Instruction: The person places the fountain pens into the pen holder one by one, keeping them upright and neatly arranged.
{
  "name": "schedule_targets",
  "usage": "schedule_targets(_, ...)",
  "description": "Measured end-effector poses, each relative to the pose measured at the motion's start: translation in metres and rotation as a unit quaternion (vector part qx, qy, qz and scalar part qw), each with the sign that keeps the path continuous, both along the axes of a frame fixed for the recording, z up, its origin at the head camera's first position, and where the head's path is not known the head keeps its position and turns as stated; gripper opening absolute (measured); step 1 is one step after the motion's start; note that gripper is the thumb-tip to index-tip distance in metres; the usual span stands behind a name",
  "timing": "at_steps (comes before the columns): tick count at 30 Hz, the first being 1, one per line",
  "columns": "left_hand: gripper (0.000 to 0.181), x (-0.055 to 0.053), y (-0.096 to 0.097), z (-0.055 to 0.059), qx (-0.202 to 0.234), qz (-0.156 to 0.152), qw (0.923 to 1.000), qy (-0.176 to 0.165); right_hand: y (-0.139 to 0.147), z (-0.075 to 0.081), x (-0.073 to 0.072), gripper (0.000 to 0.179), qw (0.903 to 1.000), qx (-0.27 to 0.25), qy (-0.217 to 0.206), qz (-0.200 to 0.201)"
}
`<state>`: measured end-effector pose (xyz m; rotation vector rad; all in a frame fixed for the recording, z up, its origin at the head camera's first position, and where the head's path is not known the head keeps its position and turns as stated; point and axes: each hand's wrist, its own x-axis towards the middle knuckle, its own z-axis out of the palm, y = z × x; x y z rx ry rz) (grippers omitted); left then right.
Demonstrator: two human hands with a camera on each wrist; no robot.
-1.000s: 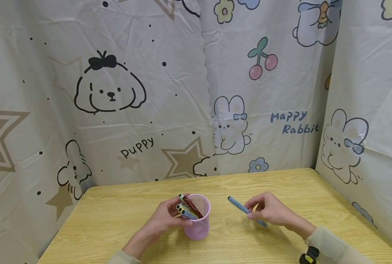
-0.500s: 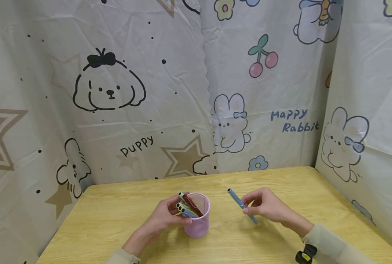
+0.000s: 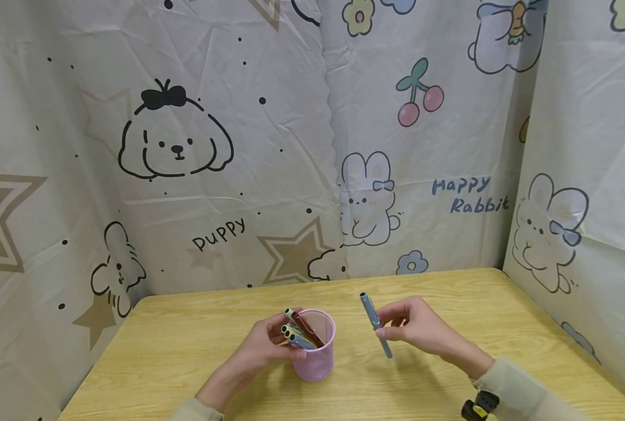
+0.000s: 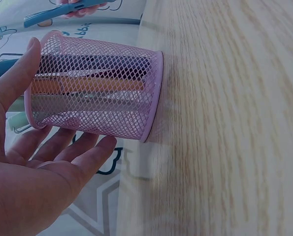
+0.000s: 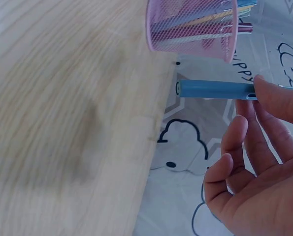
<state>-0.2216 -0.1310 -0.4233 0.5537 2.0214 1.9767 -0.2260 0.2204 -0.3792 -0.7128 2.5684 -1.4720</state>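
Observation:
A pink mesh pen holder (image 3: 314, 367) stands upright on the table, and several capped pens lean inside it towards its left side. Among them are a dark red pen (image 3: 307, 327) and a blue-grey one (image 3: 303, 342). My left hand (image 3: 259, 351) grips the holder near its rim, thumb on the near side and fingers behind it. To the right of the holder, my right hand (image 3: 423, 330) pinches a blue pen (image 3: 371, 313) between thumb and fingers. That pen is tilted steeply above the table, its lower end (image 5: 185, 89) apart from the holder.
The wood-grain table (image 3: 196, 327) is backed by a cloth curtain (image 3: 270, 175) printed with cartoon puppies, rabbits and stars. Another curtain panel (image 3: 596, 204) runs along the right side. A black watch-like device (image 3: 480, 406) sits by the right sleeve.
The right hand has moved left towards the pen holder, and the blue pen in it has turned from a low slant to nearly upright. The left hand and the holder have stayed in place.

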Motion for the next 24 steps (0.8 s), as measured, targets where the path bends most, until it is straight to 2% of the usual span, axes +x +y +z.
schedule_targets(8, 0.082, 0.0, 0.0, -0.001, 0.002, -0.002, 1.0, -0.002, -0.011, 0.008, 0.001, 0.019, 0.9996, -0.002, 0.026, -0.012)
schedule_targets(17, 0.083, 0.0, 0.0, -0.001, 0.003, -0.004, 1.0, 0.007, -0.021, 0.015, 0.002, 0.024, 0.9988, -0.023, 0.037, -0.023)
schedule_targets(24, 0.082, -0.001, 0.0, -0.001, 0.003, -0.005, 1.0, 0.0, -0.032, 0.023, 0.001, 0.02, 0.9979, -0.037, 0.048, -0.024)
